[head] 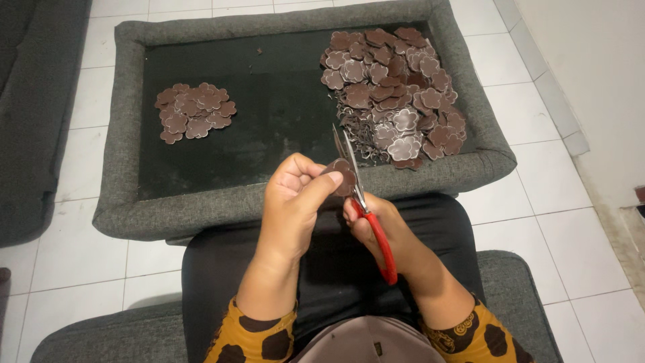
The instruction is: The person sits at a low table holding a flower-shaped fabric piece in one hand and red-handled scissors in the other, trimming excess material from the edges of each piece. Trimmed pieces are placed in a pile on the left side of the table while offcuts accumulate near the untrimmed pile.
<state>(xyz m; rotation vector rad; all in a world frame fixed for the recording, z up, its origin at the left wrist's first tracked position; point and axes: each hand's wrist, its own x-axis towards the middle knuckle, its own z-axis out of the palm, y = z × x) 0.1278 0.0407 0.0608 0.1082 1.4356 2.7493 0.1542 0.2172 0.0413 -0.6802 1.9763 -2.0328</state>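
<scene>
Pinching a brown flower-shaped piece (342,176) over the lap, the left hand (295,202) keeps fingertips beside the blades of the red-handled scissors (363,202) (clamped in the right hand (376,228)); a slip could nick them or spoil the outline.

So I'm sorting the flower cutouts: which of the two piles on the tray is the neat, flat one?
The smaller pile on the tray's left side: its flowers lie flat in a tidy cluster, while the larger right pile is heaped loosely with thin trimmings at its edge.

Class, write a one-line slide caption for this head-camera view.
Left hand holds a brown flower-shaped piece while right hand trims it with red-handled scissors over a grey padded tray.
</scene>
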